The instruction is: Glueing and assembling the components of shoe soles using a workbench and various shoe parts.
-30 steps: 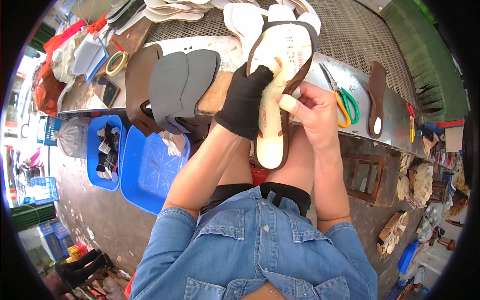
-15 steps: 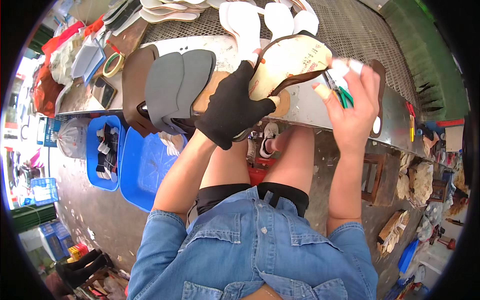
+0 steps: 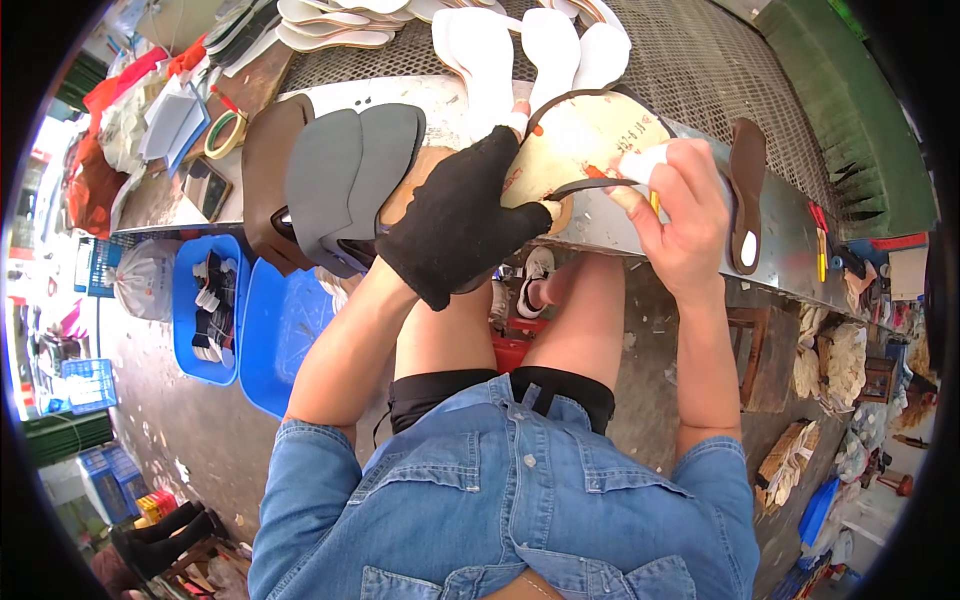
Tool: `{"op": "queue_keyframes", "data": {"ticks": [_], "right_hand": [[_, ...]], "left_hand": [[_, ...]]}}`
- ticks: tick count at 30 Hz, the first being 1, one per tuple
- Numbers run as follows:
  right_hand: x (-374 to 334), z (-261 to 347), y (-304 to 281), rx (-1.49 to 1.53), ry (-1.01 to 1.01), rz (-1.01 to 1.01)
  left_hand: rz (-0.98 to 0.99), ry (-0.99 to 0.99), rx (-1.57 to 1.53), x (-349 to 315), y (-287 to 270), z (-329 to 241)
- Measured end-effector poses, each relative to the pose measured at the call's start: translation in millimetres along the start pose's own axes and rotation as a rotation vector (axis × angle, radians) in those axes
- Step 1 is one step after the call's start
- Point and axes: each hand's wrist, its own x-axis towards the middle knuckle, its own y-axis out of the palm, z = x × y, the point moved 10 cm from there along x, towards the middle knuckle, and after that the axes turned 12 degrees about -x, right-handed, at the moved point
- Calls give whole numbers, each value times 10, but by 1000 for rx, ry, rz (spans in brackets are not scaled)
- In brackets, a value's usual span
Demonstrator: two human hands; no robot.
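Clasping a cream sole (image 3: 575,140) by its left side with the left grip (image 3: 462,205), in a black glove (image 3: 430,240) bare at the fingertips; pinching a dark brown strip (image 3: 588,184) at the sole's near edge with the right grip (image 3: 683,215), between thumb and a finger in a white covering (image 3: 643,163). Held up over the near edge of the bench (image 3: 615,236), between both hands. Liable to stretch or tear at the strip under too hard a pull to the right; liable also to pucker or sit crooked round the broad curve with uneven tension. Apt to swivel out of line with a slip under the cloth palm, or to crease if bent too sharply. Stiff and board-like by the look of the sole, flat, rounded at the far end, printed on the face; thin, narrow and pliant at the strip. Lying to the right, long and waisted: a smooth brown sole (image 3: 746,185) with a white oval near its tip. Stacked to the left: matt grey sheets (image 3: 330,165) with rounded ends, beside brown sheets (image 3: 262,165). Farther off, pale white soles (image 3: 480,60) by coarse metal mesh (image 3: 690,70). Down at near left, a slick blue tub (image 3: 272,345).
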Motion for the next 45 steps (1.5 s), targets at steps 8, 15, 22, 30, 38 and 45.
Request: {"op": "queue_keyframes", "data": {"ticks": [8,15,22,30,38,45], "right_hand": [[3,100,42,54,-49,65],[81,131,136,98,2,171],[4,144,250,170,-26,224],[19,203,327,163,130,290],[-73,38,419,315,348,370],[-529,-262,10,517,760,-173]], "left_hand": [[43,50,54,6,73,-78],[175,-34,59,27,129,21],[61,138,96,-5,126,-19],[36,60,73,-68,100,33],[36,69,2,-96,130,87],[-101,-12,-418,-108,189,435]]}}
